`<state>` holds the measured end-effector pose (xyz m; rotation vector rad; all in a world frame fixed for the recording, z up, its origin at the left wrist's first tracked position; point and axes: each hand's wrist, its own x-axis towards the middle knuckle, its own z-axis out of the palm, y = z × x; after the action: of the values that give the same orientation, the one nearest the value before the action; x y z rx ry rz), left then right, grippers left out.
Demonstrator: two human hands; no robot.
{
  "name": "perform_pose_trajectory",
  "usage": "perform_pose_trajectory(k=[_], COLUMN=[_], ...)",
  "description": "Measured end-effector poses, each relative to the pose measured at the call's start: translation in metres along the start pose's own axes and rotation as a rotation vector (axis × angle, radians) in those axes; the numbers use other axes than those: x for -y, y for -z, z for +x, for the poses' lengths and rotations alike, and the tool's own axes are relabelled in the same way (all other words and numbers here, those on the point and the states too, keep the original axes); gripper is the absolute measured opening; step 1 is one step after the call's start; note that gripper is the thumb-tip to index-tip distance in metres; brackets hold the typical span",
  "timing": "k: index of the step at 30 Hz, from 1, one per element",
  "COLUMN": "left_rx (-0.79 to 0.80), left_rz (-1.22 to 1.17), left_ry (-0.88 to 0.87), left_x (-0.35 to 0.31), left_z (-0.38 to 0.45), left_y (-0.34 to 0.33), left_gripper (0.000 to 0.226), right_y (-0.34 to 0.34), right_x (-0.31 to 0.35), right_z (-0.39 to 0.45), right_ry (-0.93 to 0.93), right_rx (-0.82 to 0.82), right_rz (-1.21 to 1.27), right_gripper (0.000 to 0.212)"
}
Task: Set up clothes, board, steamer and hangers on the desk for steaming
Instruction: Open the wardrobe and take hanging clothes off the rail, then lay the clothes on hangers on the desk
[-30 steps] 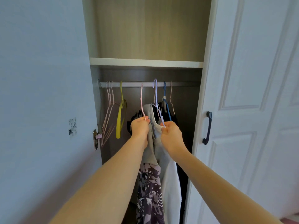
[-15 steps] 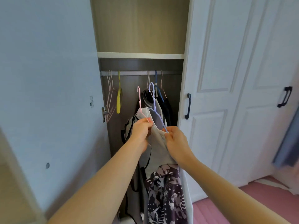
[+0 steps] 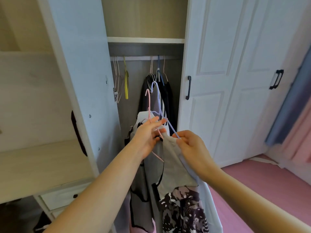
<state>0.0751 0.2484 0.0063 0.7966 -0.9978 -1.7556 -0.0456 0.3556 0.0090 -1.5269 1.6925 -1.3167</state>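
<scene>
In front of the open wardrobe I hold two hangers with clothes, both off the rail. My left hand [image 3: 148, 137] grips the pink hanger [image 3: 148, 105], which carries a grey garment with black trim [image 3: 143, 185]. My right hand [image 3: 190, 145] pinches the arm of the lilac hanger [image 3: 157, 95], from which a light grey top [image 3: 170, 163] and a dark patterned fabric [image 3: 181, 209] hang down. Both hooks point up between my hands and the rail.
The wardrobe rail [image 3: 139, 58] still bears empty pink hangers, a yellow hanger [image 3: 126, 84] and dark clothes [image 3: 165, 98] on the right. The open door [image 3: 80, 68] stands at left, closed doors with black handles [image 3: 188, 87] at right. Pink floor [image 3: 252, 185] lies lower right.
Both hangers have come off the rail and moved down and toward me with the clothes. The view has backed away from the wardrobe, showing more door and floor.
</scene>
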Motion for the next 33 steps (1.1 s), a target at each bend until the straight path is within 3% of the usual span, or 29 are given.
perform_pose_trajectory(k=[4, 10, 17, 22, 27, 33], left_rx=[0.009, 0.07, 0.068, 0.054, 0.07, 0.01], left_rz=[-0.045, -0.311, -0.373, -0.404, -0.425, -0.403], left_ry=[0.007, 0.078, 0.086, 0.204, 0.218, 0.183], left_x=[0.009, 0.008, 0.004, 0.004, 0.01, 0.025], left_z=[-0.031, -0.068, -0.116, -0.155, -0.198, -0.251], left_y=[0.003, 0.005, 0.003, 0.012, 0.02, 0.009], left_gripper=[0.048, 0.038, 0.034, 0.018, 0.03, 0.02], right_y=[-0.003, -0.01, -0.031, -0.048, -0.053, -0.047], right_x=[0.001, 0.002, 0.017, 0.027, 0.041, 0.069], right_z=[-0.03, -0.066, -0.113, -0.159, -0.207, -0.244], right_ry=[-0.02, -0.076, -0.098, -0.118, -0.101, -0.089], right_rx=[-0.003, -0.041, -0.108, -0.165, -0.188, -0.134], right_rz=[0.018, 0.069, 0.045, 0.027, -0.087, -0.332], right_gripper=[0.019, 0.017, 0.016, 0.016, 0.015, 0.016])
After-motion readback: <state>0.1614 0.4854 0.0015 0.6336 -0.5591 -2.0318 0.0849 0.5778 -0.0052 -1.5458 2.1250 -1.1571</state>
